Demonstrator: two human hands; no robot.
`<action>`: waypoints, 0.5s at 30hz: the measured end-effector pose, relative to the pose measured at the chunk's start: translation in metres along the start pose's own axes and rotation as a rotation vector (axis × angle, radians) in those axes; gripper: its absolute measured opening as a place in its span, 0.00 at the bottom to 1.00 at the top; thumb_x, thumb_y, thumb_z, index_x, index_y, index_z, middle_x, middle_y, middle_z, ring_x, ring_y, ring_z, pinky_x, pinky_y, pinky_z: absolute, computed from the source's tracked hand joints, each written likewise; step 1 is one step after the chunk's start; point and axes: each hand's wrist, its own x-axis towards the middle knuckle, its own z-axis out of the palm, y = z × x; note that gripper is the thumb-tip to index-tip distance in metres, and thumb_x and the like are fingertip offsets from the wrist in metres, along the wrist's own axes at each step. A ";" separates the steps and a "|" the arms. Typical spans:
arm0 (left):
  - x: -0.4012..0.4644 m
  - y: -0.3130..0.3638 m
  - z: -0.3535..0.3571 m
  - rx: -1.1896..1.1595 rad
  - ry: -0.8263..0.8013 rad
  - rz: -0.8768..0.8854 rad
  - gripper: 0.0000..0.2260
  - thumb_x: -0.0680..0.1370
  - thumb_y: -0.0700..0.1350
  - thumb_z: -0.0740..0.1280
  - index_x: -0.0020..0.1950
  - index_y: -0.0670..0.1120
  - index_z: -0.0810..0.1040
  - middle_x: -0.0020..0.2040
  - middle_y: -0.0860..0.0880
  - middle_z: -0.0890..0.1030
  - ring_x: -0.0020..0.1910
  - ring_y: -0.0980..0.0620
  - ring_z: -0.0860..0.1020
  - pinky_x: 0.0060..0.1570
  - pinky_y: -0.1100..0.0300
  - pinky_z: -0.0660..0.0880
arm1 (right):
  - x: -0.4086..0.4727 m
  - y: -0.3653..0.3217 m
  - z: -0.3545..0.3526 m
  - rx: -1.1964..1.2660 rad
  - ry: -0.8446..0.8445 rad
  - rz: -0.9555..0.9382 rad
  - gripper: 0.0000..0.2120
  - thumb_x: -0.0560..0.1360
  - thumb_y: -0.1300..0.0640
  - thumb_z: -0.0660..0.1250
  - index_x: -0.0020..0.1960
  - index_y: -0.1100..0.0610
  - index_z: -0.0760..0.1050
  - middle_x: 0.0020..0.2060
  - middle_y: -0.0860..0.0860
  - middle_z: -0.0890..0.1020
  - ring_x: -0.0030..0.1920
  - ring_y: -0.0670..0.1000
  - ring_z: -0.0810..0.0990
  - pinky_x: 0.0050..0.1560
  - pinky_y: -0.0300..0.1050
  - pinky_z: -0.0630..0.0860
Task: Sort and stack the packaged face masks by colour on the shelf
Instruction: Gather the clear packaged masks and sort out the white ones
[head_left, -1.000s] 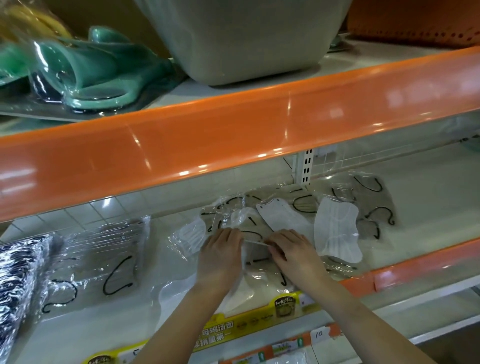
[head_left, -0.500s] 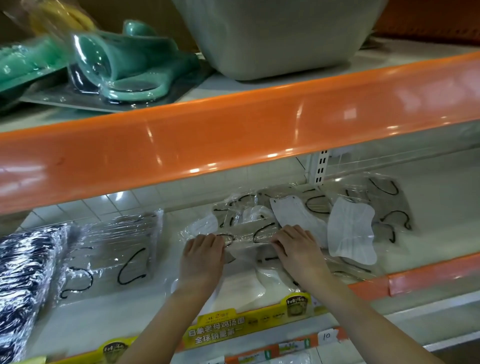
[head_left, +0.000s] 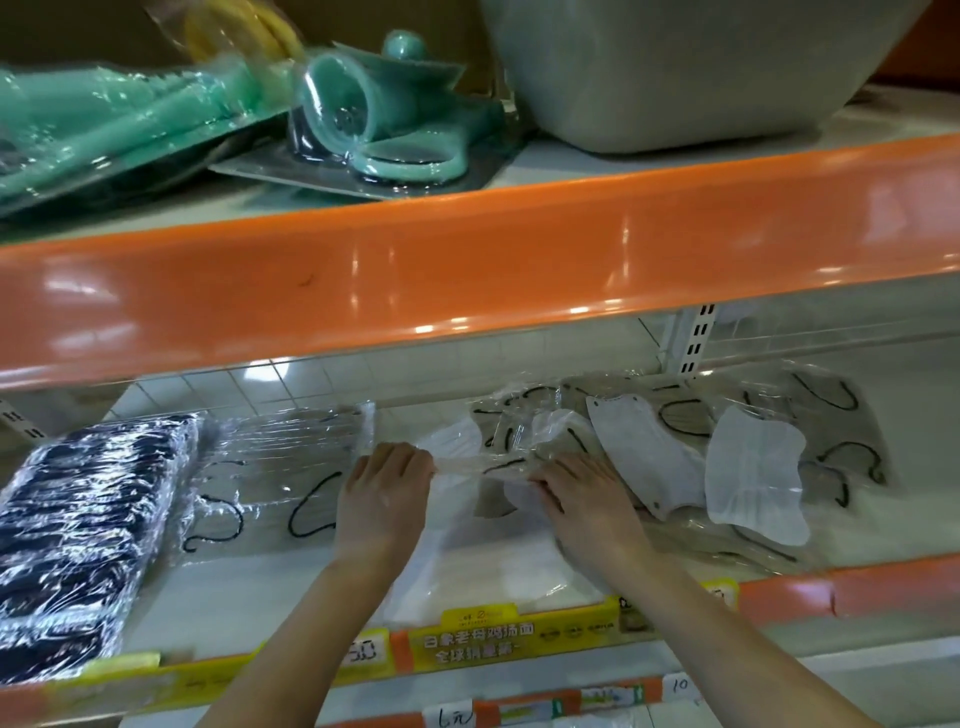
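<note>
Now both hands, left (head_left: 383, 488) & right (head_left: 582, 496), are pinching a clear-wrapped white face mask pkt (head_left: 483, 465) mid-shelf, near front edge.

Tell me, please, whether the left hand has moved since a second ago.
Yes. The left hand has shifted left, away from the slotted upright, toward the clear-wrapped mask stack.

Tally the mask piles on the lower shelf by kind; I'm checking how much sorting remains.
Dark navy stack: 1
Neat clear-wrapped stack with black loops: 1
Unsorted heap of pale packs: 1
Total: 3 piles
</note>
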 end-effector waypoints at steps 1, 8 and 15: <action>-0.003 -0.006 -0.002 0.011 0.013 -0.007 0.06 0.71 0.37 0.66 0.34 0.42 0.76 0.35 0.46 0.78 0.36 0.44 0.77 0.33 0.56 0.72 | 0.003 -0.006 0.003 0.000 -0.030 -0.003 0.15 0.77 0.50 0.55 0.44 0.55 0.78 0.42 0.49 0.79 0.43 0.52 0.77 0.39 0.47 0.75; -0.029 -0.053 -0.022 0.101 0.091 -0.108 0.09 0.73 0.38 0.61 0.33 0.42 0.74 0.34 0.46 0.77 0.36 0.43 0.75 0.35 0.54 0.69 | 0.030 -0.061 0.022 0.035 -0.088 -0.044 0.09 0.73 0.56 0.59 0.40 0.54 0.78 0.37 0.47 0.78 0.39 0.50 0.79 0.40 0.36 0.66; -0.072 -0.099 -0.034 0.149 0.045 -0.177 0.06 0.71 0.34 0.65 0.36 0.43 0.72 0.36 0.46 0.75 0.37 0.43 0.73 0.34 0.53 0.68 | 0.032 -0.108 0.053 0.089 -0.159 -0.148 0.11 0.75 0.53 0.58 0.43 0.55 0.78 0.39 0.48 0.78 0.41 0.51 0.77 0.40 0.44 0.75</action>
